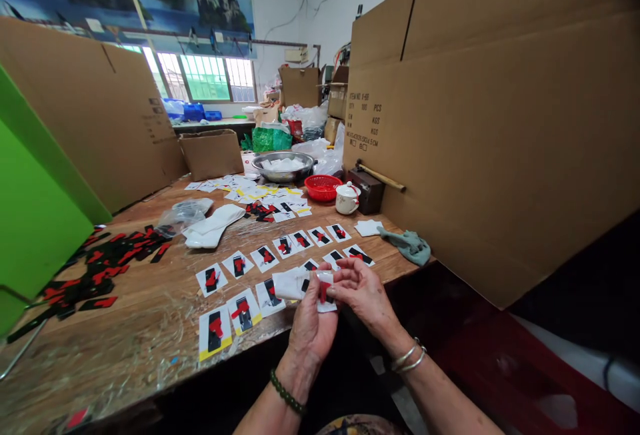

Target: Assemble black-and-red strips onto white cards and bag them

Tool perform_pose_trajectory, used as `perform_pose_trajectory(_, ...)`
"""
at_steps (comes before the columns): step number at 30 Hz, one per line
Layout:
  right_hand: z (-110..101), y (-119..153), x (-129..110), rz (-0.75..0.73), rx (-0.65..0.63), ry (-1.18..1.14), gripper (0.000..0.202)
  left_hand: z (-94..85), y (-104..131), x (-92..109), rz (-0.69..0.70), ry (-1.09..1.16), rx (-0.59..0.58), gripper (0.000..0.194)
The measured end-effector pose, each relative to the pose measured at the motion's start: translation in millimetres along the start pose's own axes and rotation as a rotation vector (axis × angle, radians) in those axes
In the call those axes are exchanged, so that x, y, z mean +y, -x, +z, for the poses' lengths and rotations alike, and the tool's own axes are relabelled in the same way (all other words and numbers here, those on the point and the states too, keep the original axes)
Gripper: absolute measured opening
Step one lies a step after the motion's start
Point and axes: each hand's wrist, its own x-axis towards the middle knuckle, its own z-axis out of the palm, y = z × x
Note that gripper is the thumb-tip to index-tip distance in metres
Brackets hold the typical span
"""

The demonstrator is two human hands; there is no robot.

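Head view, lower centre: left hand [314, 328] and right hand [367, 298] pinch a flat white packet [289, 284], perhaps mid-filling; next needs alignment.

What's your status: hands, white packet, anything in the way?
Left hand holding white packet, thumb on top. Right hand at the end where red and black show, exact grip unclear. Laid-out cards close beyond hands, possible snag.

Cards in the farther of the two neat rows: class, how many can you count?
7, left to right: first card, second card, third card, fourth card, fifth card, sixth card, seventh card. None in this row looks hidden.
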Motion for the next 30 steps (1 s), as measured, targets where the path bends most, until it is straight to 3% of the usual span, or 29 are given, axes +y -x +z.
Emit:
perform_pose_trajectory(4,-6.0,3.2,2.7,0.063,-0.151,0.091,0.033,-0.8,3.3,0.5,0.013,-0.021,0.033,0.016)
perform_pose_trajectory(6,-11.1,3.0,4.5,0.106,-0.205,0.072,0.035,-3.7,4.6,3.9,0.024,-0.047,0.035,0.017)
perform_pose_trajectory(14,-35.2,-9.9,5.0,0.076,-0.096,0.146,0.043,-18.2,8.7,25.4,0.119,-0.341,0.062,0.032)
perform_pose_trajectory(19,-43.1,-10.8,-8.4,0.145,-0.295,0.081,0.040,-20.5,11.0,26.1,0.090,-0.489,0.034,0.039)
perform_pose_trajectory(25,-46.8,-13.3,-24.3,0.077,-0.284,0.322,0.037,-21.8,10.9,37.0,0.199,-0.993,-0.120,0.025)
perform_pose_trajectory(30,-48.9,-19.1,-31.1,0.195,-0.482,0.283,0.030,-21.4,13.2,33.0,0.222,-1.061,-0.054,0.025)
